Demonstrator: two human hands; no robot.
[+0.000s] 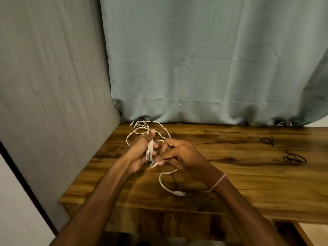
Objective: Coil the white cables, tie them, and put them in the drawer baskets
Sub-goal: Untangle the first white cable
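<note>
- Left hand (140,153) is curled closed, fingers wrapped around a bundle of white cable (150,150).
- Right hand (179,157) is just beside it, fingertips pinching one cable strand.
- Both forearms reach forward, converging; the right wrist wears a thin band.

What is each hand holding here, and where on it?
The left hand grips the bunched loops of the white cable at their middle. The right hand pinches a strand of it near the bundle; the connector end dangles free.
</note>
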